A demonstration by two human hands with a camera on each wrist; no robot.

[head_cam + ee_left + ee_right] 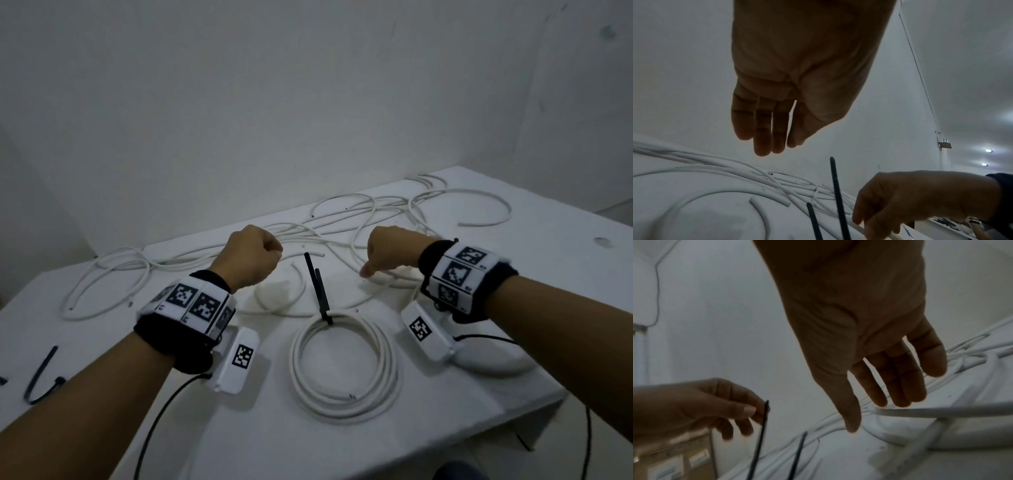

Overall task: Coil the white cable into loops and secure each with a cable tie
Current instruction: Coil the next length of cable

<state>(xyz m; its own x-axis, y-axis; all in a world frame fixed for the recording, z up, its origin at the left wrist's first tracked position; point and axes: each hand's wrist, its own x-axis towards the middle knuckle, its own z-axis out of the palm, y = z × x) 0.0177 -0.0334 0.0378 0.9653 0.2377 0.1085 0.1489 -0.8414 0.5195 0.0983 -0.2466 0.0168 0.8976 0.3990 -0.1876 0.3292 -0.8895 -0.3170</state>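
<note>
**Count.** We see one finished coil of white cable [329, 409], two black tie tails [313, 281], one spare cable tie [41, 370] and several loose lengths of cable [325, 228]. The loose lengths overlap, so we cannot count them exactly. We also cannot tell whether the two tails belong to one tie or two.

**Surroundings.** All items lie on a white tabletop [239, 438] set against a plain wall.
- The loose lengths sprawl across the far half of the tabletop, behind both hands.
- The spare tie lies curved near the left edge, well apart from the coil.
- Each wrist carries a marker-printed band [195, 303] with a white camera unit below it.
- The two tails rise between the hands and partly block each wrist view of the opposite hand.

**Task item.** The coil lies flat at the near centre of the tabletop. It is a round bundle of several turns. It is bound at its far side, where the tails stand nearly upright, one taller than the other.

**Grip state.**
- The left hand [251, 257] hovers left of the tails. Its grip is loose, its fingers are relaxed, and it holds nothing.
- The right hand [390, 251] hangs over a loose length with its fingers spread and pointing downward. It also holds nothing.
</note>
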